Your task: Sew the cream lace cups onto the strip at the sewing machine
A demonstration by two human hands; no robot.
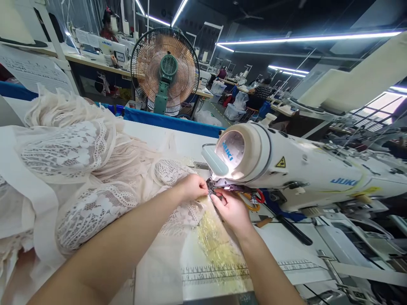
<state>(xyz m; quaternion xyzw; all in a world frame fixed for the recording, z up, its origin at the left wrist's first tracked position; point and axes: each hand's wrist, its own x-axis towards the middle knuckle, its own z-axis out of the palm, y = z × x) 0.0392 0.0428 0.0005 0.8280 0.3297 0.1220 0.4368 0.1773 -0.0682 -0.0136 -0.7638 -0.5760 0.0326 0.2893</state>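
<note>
Lace garment (pixel 188 214) at the presser foot (pixel 210 186) of the sewing machine (pixel 302 165), pinched by left hand (pixel 192 187); right hand (pixel 233 211) curled at its edge, hold unclear. Possible trouble: nicked fingertip, from guiding too near that foot.

tube lts (pixel 308 39) glare o'head, pic edges warped.

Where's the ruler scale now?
In the head view, the ruler scale lies low, mostly right of centre, by the yellow patch, showing either side of the right forearm.
</note>
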